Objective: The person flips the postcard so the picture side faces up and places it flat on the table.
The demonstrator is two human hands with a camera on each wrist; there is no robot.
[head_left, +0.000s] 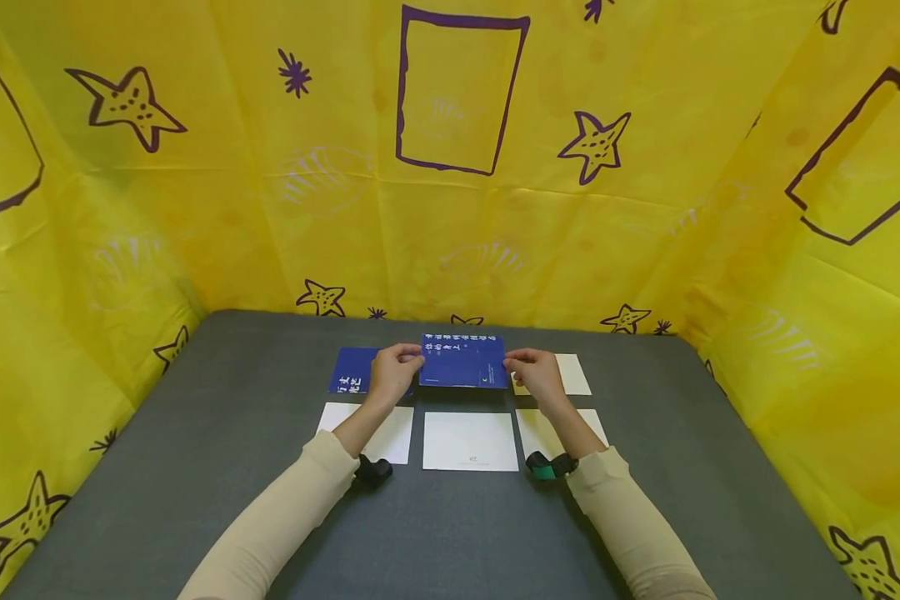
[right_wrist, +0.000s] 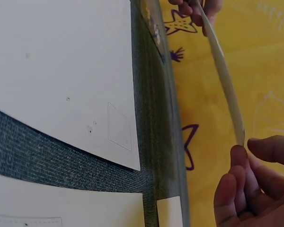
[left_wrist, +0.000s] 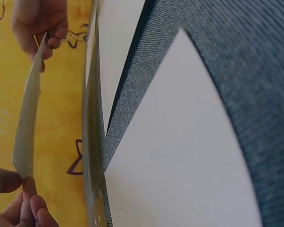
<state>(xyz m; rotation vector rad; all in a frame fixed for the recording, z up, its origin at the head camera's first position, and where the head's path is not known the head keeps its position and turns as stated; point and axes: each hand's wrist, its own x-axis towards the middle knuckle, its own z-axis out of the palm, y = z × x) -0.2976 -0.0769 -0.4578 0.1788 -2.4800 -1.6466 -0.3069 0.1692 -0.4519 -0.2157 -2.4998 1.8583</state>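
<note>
A blue postcard (head_left: 462, 371) with white Chinese lettering is held up over the back row of cards, its printed face toward the head camera. My left hand (head_left: 392, 372) pinches its left edge between thumb and fingers; my right hand (head_left: 536, 372) does the same at the right edge. In the left wrist view the raised postcard (left_wrist: 27, 118) appears nearly edge-on and slightly bowed. Behind my left hand lies another blue postcard (head_left: 354, 367), partly covered by that hand. A pale card (head_left: 574, 375) lies beside my right hand, which overlaps it.
In the front row lie three pale cards: a left one (head_left: 396, 437) and a right one (head_left: 538, 429) partly under my forearms, and a middle one (head_left: 470, 437) with a small mark. The grey table (head_left: 450, 533) ends at a yellow patterned curtain (head_left: 450, 225) on three sides.
</note>
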